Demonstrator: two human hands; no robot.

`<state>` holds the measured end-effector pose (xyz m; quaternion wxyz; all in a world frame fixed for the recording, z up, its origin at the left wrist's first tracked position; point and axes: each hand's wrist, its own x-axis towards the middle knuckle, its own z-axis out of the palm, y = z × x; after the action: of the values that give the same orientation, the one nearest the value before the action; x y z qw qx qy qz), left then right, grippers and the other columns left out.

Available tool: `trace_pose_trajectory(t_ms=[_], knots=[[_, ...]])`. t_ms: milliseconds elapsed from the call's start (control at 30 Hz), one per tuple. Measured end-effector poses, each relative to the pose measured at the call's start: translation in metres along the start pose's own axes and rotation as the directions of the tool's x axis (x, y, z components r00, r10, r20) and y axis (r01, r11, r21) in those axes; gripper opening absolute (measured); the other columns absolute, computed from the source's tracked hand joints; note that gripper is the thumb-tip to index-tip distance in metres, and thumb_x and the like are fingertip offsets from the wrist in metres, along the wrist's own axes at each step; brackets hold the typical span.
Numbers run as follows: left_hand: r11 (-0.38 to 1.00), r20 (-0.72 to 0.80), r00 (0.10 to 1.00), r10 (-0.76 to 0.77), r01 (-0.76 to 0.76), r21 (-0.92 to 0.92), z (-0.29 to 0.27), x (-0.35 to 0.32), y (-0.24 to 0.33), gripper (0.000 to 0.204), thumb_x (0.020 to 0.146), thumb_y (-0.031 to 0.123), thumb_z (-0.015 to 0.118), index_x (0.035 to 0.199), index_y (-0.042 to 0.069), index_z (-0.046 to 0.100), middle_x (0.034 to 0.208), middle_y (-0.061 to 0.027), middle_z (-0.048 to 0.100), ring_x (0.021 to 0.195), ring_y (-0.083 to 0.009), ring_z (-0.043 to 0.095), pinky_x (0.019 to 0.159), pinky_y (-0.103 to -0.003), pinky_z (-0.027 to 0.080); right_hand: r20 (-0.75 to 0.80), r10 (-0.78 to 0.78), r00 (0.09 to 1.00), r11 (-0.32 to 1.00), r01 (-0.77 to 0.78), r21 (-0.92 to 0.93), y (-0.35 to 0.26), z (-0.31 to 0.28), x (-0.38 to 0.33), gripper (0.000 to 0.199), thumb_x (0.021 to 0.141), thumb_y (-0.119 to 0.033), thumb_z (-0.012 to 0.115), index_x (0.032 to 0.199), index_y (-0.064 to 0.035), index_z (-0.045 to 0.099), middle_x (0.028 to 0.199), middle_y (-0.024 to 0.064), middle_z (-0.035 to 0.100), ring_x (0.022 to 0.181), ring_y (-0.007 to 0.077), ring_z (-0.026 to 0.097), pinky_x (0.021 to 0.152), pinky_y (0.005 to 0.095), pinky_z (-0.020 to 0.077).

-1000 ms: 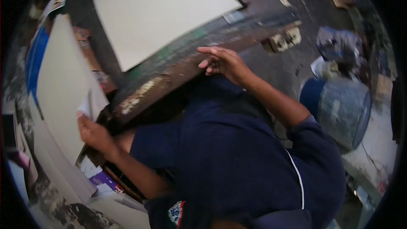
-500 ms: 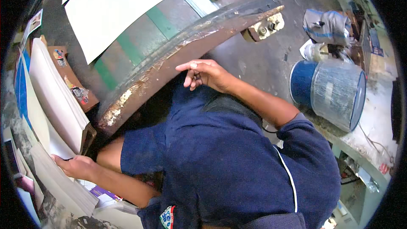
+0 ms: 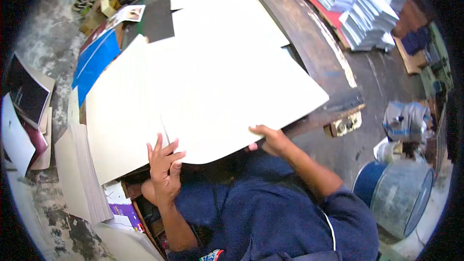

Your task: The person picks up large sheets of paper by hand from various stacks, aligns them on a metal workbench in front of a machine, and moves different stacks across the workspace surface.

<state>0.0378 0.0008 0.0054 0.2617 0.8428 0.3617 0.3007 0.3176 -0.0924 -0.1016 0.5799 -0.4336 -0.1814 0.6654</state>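
Note:
A large white sheet (image 3: 241, 111) spreads over the table in front of me and reaches past its near edge. My right hand (image 3: 273, 141) pinches its near edge, with the thumb on top and the other fingers underneath. My left hand (image 3: 166, 171) is raised at the sheet's near left corner, palm toward the paper and fingers spread. Its fingertips overlap the seam between this sheet and the pale paper (image 3: 118, 116) on the left. Whether they press on it I cannot tell.
A thick block of paper (image 3: 82, 174) stands at the left, near a blue sheet (image 3: 99, 58). White paper stacks (image 3: 362, 14) lie far right on a red board. At the right is a drum-shaped container (image 3: 398, 195). A metal fitting (image 3: 345, 124) juts from the table corner.
My left hand has left the paper stack and moved right, its fingers now spread. The right hand, earlier in the air, now grips the white sheet, which covers more of the table's near side.

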Motion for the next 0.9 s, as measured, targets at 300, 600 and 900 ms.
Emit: trace_pose_trajectory(t_ms=[300, 600, 900], knots=[[0.979, -0.015, 0.987, -0.163, 0.163, 0.122, -0.037, 0.003, -0.058, 0.054, 0.064, 0.024, 0.086, 0.113, 0.009, 0.068, 0.125, -0.0095, 0.064, 0.13, -0.0317, 0.048, 0.11, -0.049, 0.031, 0.027, 0.29, 0.957, 0.954, -0.291, 0.07, 0.041, -0.007, -0.047, 0.045, 0.1, -0.039, 0.047, 0.122, 0.0001, 0.048, 0.097, 0.0196, 0.065, 0.079, 0.0222, 0.063, 0.077, 0.0383, 0.0543], [0.978, -0.048, 0.977, -0.209, 0.209, 0.002, -0.036, -0.001, -0.072, 0.04, 0.068, 0.021, 0.084, 0.104, 0.008, 0.071, 0.119, -0.0081, 0.067, 0.13, -0.0303, 0.05, 0.111, -0.05, 0.029, 0.022, 0.215, 0.976, 0.968, -0.216, 0.125, 0.019, -0.014, -0.009, 0.052, 0.1, -0.048, 0.04, 0.122, -0.0009, 0.048, 0.102, 0.0215, 0.065, 0.079, 0.0207, 0.062, 0.081, 0.0404, 0.0524], [0.681, -0.455, 0.627, -0.633, 0.171, -0.712, -0.028, 0.001, -0.079, 0.037, 0.101, 0.028, 0.053, 0.098, -0.006, 0.065, 0.088, -0.0015, 0.063, 0.084, -0.0088, 0.054, 0.085, -0.023, 0.044, -0.076, 0.082, 0.994, 0.962, -0.059, 0.268, 0.028, -0.017, 0.047, 0.051, 0.1, -0.046, 0.04, 0.119, 0.0008, 0.046, 0.104, 0.0195, 0.063, 0.078, 0.0217, 0.06, 0.08, 0.0417, 0.0518]])
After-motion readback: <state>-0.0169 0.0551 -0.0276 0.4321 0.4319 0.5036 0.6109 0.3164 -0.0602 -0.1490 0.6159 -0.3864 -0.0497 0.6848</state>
